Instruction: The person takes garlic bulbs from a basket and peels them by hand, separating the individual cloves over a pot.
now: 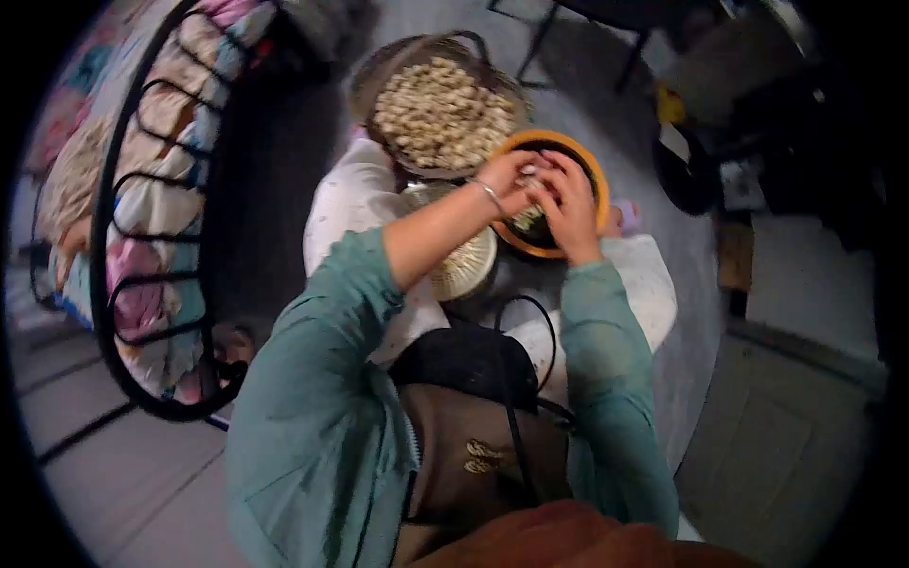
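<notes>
My left hand (514, 182) and my right hand (565, 201) meet over an orange-rimmed bowl (599, 180), fingers curled toward each other around something small and pale that I cannot make out. Pale green bits (526, 219) lie inside the bowl below them. Up and to the left, a large handled basket (365, 85) holds a heap of pale, nut-like pieces (440, 112). Partly hidden under my left forearm is a white ribbed basket (481, 268) with small pale pieces in it.
A black metal bed frame (106, 204) with rumpled bedding (156, 213) runs along the left. Dark chair legs (538, 43) stand at the top. A black cord (507, 364) hangs over my lap, and dark items crowd the upper right.
</notes>
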{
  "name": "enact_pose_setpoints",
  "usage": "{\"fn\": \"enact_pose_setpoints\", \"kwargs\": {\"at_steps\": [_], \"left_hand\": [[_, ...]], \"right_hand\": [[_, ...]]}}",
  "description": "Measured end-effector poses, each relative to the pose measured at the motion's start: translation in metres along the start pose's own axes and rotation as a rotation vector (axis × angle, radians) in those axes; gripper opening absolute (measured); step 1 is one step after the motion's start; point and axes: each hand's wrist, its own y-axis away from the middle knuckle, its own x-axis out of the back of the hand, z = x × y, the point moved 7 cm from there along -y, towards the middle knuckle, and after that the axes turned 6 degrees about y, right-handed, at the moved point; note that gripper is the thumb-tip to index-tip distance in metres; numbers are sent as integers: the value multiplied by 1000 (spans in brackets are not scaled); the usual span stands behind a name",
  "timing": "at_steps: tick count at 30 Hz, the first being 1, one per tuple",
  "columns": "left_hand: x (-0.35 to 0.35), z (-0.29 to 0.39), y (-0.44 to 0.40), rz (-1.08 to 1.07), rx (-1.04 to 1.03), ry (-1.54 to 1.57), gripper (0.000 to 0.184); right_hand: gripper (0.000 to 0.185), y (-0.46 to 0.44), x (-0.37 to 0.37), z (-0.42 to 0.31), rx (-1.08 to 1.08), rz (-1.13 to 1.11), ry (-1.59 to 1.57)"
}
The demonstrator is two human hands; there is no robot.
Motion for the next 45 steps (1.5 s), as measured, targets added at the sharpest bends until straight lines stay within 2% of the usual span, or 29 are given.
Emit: {"fn": "enact_pose_setpoints", "kwargs": {"at_steps": [1, 3, 4, 7, 8, 11, 15, 21, 23, 25, 27, 29, 30, 33, 35, 38, 42, 45], "left_hand": [[-4, -5, -1, 9, 22, 60, 21], [-27, -3, 14, 121, -34, -91, 22], [-18, -3, 11, 121, 6, 30, 23], [-26, -4, 18, 178, -27, -71, 22], [-22, -4, 16, 179, -12, -89, 22], [-19, -1, 17, 200, -9, -152, 20], [-25, 3, 19, 238, -44, -307, 18], [-39, 2, 25, 188, -37, -481, 16], [-45, 2, 24, 143, -48, -536, 16], [-50, 1, 23, 99, -59, -592, 17], [-48, 3, 23, 153, -83, -709, 18], [-48, 3, 23, 157, -93, -730, 17], [-48, 4, 23, 160, -102, -751, 17], [-53, 8, 23, 106, -185, -757, 15], [-53, 10, 23, 122, -217, -773, 15], [-54, 11, 23, 138, -248, -804, 13], [-56, 11, 25, 182, -257, -831, 12], [-56, 13, 25, 195, -289, -881, 12]], "right_hand": [[17, 5, 3, 5, -46, 25, -31], [16, 2, 11, 4, -133, 73, -128], [15, 2, 16, 7, -199, 113, -241], [12, 4, 26, 14, -237, 141, -156], [11, 11, 14, 33, -364, 178, -412], [15, 9, 23, 23, -437, 164, -450], [20, 7, 22, 24, -381, 109, -383], [18, 4, 27, 15, -247, 184, -160], [15, 15, 12, 39, -440, 267, -610], [15, 17, 10, 43, -469, 222, -544], [16, 19, 9, 47, -497, 177, -477], [19, 18, 6, 45, -416, 72, -279], [19, 18, 5, 45, -415, 71, -279], [20, 14, 5, 40, -358, 105, -430], [19, 14, 1, 42, -488, 149, -828], [19, 20, -7, 57, -607, 76, -863], [18, 20, -6, 56, -593, 83, -855], [17, 18, -2, 49, -550, 116, -699]]}}
